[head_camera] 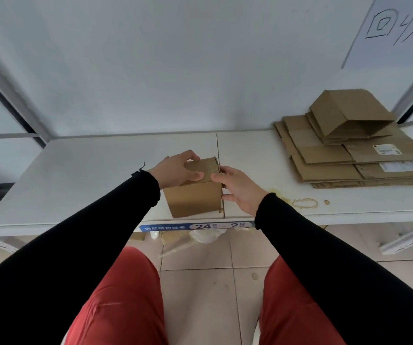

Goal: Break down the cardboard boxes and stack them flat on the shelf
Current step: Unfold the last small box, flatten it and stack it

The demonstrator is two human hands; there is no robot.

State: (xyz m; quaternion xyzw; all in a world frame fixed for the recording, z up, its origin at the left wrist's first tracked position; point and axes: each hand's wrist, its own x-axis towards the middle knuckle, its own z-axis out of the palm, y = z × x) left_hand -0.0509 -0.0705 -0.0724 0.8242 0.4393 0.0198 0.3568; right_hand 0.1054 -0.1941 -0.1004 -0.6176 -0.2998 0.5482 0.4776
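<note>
Her two hands were both on the one small box that stood upright near the front edge of the white shelf. The left hand lay over the box's top at its left corner, fingers curled round the far edge and thumb pressed flat along the closed top flap. The right hand held the right side, thumb on the top edge and the fingers wrapped round the side wall; most of those fingers were hidden behind the box. Both arms wore black sleeves, and two knees in red trousers showed below.

Well apart, at the right end of the same shelf, lay one pile of flattened boxes. I could not count its sheets for sure, since they overlapped; two carried white shipping labels, too blurred to read. On top of the pile sat one half-collapsed box, tilted and open at its near side.

A blue label strip ran along the shelf's front edge, reading 24 and 2. A ring-shaped stain marked the shelf to the right of the hands. A paper sign on the wall was cut off at the frame's edge.
</note>
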